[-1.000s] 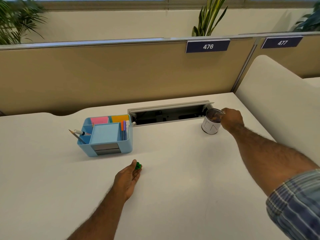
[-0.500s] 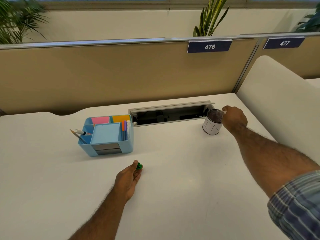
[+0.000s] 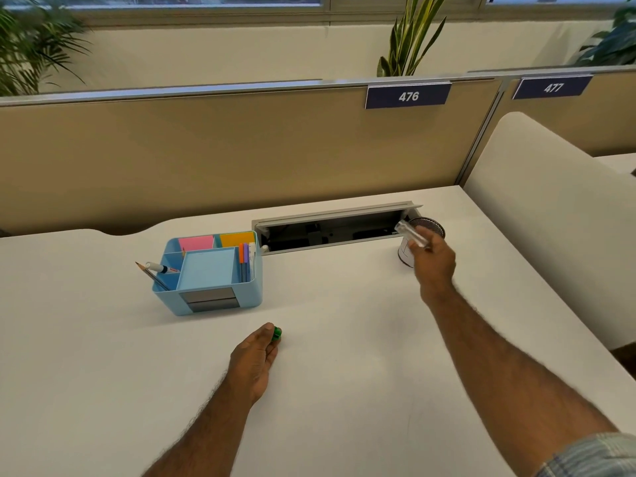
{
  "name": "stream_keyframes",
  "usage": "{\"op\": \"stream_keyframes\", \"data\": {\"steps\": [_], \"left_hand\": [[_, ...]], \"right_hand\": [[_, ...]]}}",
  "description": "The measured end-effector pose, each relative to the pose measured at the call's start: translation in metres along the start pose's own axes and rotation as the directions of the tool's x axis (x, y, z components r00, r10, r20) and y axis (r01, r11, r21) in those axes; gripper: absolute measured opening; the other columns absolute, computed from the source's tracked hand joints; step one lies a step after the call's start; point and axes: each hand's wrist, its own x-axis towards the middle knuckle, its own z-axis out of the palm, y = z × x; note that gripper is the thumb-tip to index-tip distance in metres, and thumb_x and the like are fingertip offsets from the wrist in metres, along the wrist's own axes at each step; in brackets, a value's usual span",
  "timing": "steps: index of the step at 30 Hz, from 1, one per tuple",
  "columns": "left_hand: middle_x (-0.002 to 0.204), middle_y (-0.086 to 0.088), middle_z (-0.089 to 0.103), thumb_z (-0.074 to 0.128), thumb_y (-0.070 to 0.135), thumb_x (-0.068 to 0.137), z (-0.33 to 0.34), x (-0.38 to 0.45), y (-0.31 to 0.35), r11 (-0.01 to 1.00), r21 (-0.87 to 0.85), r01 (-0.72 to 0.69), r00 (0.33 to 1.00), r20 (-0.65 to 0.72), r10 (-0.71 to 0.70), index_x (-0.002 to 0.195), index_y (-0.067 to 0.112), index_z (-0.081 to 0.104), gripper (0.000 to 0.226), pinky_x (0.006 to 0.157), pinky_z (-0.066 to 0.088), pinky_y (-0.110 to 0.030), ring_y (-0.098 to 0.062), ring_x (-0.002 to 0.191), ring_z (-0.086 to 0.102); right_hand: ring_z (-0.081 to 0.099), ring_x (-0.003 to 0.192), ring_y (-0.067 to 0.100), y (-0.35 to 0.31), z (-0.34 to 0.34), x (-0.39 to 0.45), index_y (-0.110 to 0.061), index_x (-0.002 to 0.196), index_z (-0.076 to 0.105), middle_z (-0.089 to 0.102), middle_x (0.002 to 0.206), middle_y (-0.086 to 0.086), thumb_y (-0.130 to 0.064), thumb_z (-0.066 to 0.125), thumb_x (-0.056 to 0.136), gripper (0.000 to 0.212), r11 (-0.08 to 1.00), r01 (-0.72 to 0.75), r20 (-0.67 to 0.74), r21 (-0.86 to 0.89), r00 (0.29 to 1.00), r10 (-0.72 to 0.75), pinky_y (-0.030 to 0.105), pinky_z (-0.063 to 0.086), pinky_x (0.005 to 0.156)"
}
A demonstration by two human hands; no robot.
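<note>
My right hand (image 3: 434,260) holds a small clear, blurred object (image 3: 409,234) just in front of and above a mesh pen cup (image 3: 430,226) at the back right of the white desk (image 3: 344,339). The hand covers most of the cup. My left hand (image 3: 254,356) rests on the desk in the middle and pinches a small green object (image 3: 276,333) at its fingertips. A light blue desk organizer (image 3: 210,273) stands beyond the left hand, with sticky notes, pens, a marker and a pencil in it.
An open cable tray (image 3: 330,228) is set into the desk between organizer and cup. A tan partition (image 3: 206,149) with signs 476 and 477 closes the back. A white divider panel (image 3: 550,218) rises at the right edge. Plants stand behind the partition.
My right hand has lifted out of the pen cup and drawn toward me with a clear object in it. The left hand stays in place on the green object.
</note>
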Motion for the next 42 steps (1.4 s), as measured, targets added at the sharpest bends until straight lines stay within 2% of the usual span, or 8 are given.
{"op": "stream_keyframes", "data": {"steps": [5,11,17,19,24,34,38,42], "left_hand": [[0.125,-0.014,0.062,0.06,0.015,0.09,0.004,-0.006,-0.001,1.0,0.009,-0.03,1.0,0.004,0.03,0.13,0.004,0.054,0.042,0.105,0.039,-0.035,-0.023,0.112,0.058],[0.132,-0.015,0.058,0.054,0.012,0.094,0.008,-0.011,-0.002,0.998,-0.007,-0.055,0.998,0.032,0.055,0.134,0.004,0.05,0.042,0.106,0.036,-0.032,-0.021,0.115,0.055],[0.136,-0.016,0.056,0.05,0.012,0.095,0.004,-0.011,-0.007,0.997,-0.02,-0.077,0.995,0.069,0.078,0.136,0.004,0.047,0.042,0.105,0.036,-0.031,-0.02,0.117,0.054],[0.135,-0.016,0.057,0.051,0.011,0.094,0.003,-0.011,-0.008,0.996,-0.023,-0.083,0.994,0.07,0.084,0.135,0.005,0.049,0.041,0.101,0.037,-0.03,-0.019,0.114,0.056],[0.13,-0.017,0.06,0.052,0.009,0.093,0.001,-0.011,-0.01,0.995,-0.005,-0.095,0.992,0.078,0.095,0.131,0.005,0.053,0.038,0.1,0.038,-0.03,-0.019,0.112,0.058],[0.124,-0.015,0.064,0.054,0.012,0.092,-0.002,-0.012,-0.012,0.989,0.052,-0.137,0.987,0.087,0.132,0.123,0.009,0.061,0.031,0.102,0.038,-0.032,-0.023,0.116,0.058],[0.122,-0.016,0.065,0.055,0.009,0.091,-0.003,-0.015,-0.011,0.985,0.073,-0.156,0.987,0.06,0.151,0.126,0.003,0.058,0.036,0.108,0.039,-0.037,-0.026,0.118,0.058],[0.116,-0.015,0.067,0.06,0.01,0.089,-0.001,-0.018,-0.006,0.989,0.068,-0.132,0.991,0.041,0.129,0.12,0.002,0.063,0.032,0.1,0.045,-0.035,-0.026,0.112,0.06]], "right_hand": [[0.06,0.088,0.012,0.019,0.021,-0.07,-0.022,0.112,0.067,0.068,0.105,0.002,0.0,0.067,0.081,0.038,0.978,-0.123,0.175,0.167,0.98,0.093,0.019,0.047,0.073],[0.058,0.078,0.012,0.037,0.038,-0.154,-0.026,0.104,0.068,0.071,0.098,-0.004,0.001,0.069,0.08,0.036,0.982,-0.175,0.398,0.076,0.908,0.131,0.026,0.047,0.075],[0.062,0.079,-0.013,0.052,0.05,-0.203,-0.032,0.102,0.071,0.071,0.094,-0.014,-0.007,0.072,0.078,0.035,0.989,-0.114,0.546,-0.093,0.825,0.147,0.002,0.044,0.075],[0.061,0.079,-0.014,0.055,0.054,-0.209,-0.032,0.103,0.071,0.07,0.091,-0.017,-0.008,0.072,0.077,0.034,0.987,-0.102,0.562,-0.121,0.813,0.153,-0.001,0.042,0.073],[0.065,0.085,0.006,0.057,0.06,-0.212,-0.034,0.104,0.07,0.07,0.091,-0.019,-0.011,0.072,0.078,0.035,0.984,-0.104,0.557,-0.145,0.813,0.168,0.001,0.044,0.072],[0.065,0.089,0.01,0.053,0.069,-0.216,-0.034,0.108,0.069,0.067,0.092,-0.024,-0.016,0.072,0.08,0.033,0.983,-0.066,0.557,-0.171,0.816,0.152,0.002,0.042,0.071],[0.062,0.083,0.0,0.051,0.068,-0.219,-0.033,0.11,0.069,0.069,0.095,-0.02,-0.018,0.072,0.081,0.033,0.984,-0.037,0.557,-0.173,0.821,0.128,-0.001,0.042,0.069],[0.06,0.081,-0.005,0.049,0.065,-0.22,-0.029,0.112,0.07,0.07,0.104,-0.016,-0.015,0.072,0.081,0.033,0.986,0.055,0.547,-0.159,0.836,0.042,0.001,0.044,0.073]]}}
